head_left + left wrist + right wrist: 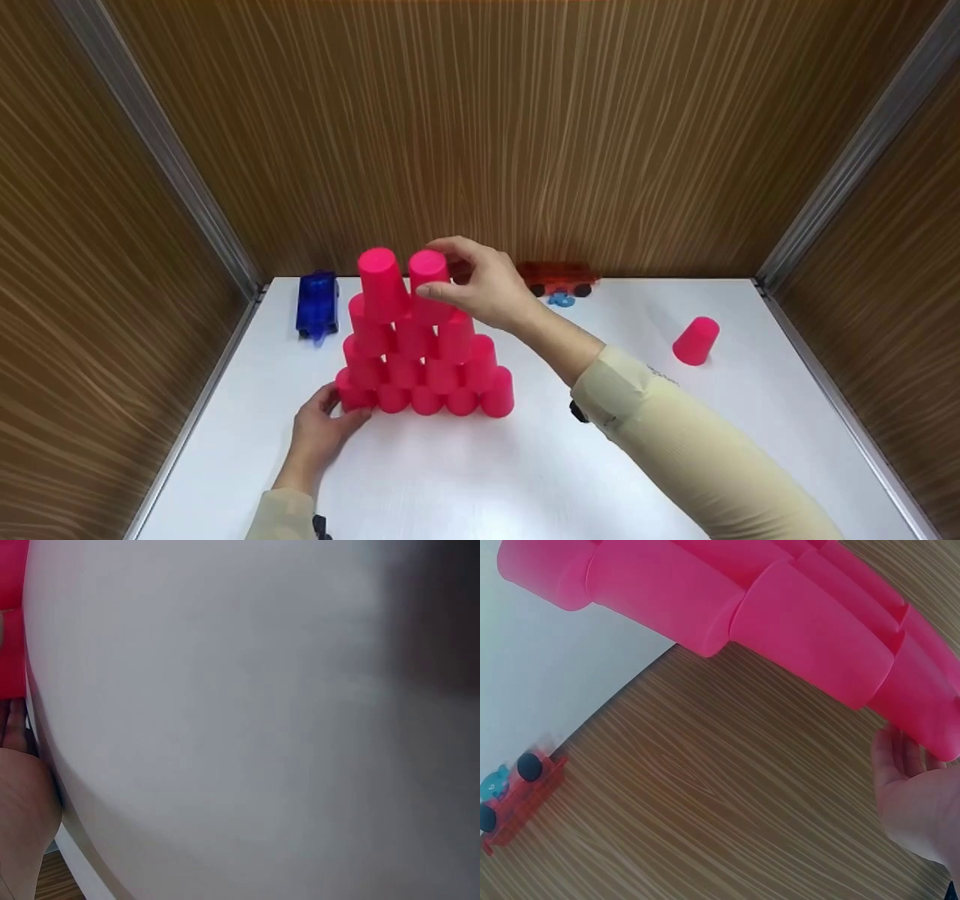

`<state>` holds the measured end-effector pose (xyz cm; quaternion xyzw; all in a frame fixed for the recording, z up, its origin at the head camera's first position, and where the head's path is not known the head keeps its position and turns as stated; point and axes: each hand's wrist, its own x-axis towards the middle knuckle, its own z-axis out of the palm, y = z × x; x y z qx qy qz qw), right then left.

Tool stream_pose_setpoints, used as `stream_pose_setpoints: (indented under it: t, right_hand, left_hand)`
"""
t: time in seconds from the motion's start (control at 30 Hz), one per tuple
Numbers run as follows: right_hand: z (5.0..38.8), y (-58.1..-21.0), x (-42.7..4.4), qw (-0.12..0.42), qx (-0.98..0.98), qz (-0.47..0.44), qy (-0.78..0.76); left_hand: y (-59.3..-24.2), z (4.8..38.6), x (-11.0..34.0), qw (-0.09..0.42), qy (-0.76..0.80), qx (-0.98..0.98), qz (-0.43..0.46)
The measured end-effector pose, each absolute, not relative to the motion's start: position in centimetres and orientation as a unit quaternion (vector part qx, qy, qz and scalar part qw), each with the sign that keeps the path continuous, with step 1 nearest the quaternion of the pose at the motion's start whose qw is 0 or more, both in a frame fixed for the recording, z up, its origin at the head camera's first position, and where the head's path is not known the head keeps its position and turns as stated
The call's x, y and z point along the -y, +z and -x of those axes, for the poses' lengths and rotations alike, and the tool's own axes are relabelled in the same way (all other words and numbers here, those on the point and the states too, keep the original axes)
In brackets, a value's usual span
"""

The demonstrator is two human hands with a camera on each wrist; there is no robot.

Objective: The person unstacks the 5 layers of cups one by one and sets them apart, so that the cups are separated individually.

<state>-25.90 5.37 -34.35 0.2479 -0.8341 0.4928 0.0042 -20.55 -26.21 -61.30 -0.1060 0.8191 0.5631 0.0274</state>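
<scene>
Atop the stack [405, 370], right hand [487, 285] pinches top cup [425, 274]; left hand [322, 424] clasps left base cup [355, 394]. Release evenly, no nudge.

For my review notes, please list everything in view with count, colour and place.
stacked cups: 14, pink, mid-table, rows of 5-4-3-2
lone cup: 1, pink, right side
toy vehicle: 1, blue, back left
toy car: 1, red, back edge
small piece: 1, light blue, by the car
table: 1, white, underneath
panels: 3, brown, back and sides
metal strips: several, grey, panel corners
sleeves: 2, beige, forearms
left hand: 1, holding bottom-left cup
right hand: 1, holding top-right cup
</scene>
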Motion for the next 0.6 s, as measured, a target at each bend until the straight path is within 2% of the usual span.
stream_pose_setpoints:
  t: [0.33, 0.6]
  right_hand:
    - [25.8, -33.6, -6.4, 0.025, 0.817, -0.258, 0.515]
    - [25.7, -31.6, -10.5, 0.067, 0.816, -0.250, 0.517]
  left_hand:
    - [-61.1, 20.5, 25.9, 0.032, 0.567, -0.816, 0.107]
    - [-61.0, 20.8, 25.9, 0.036, 0.555, -0.824, 0.104]
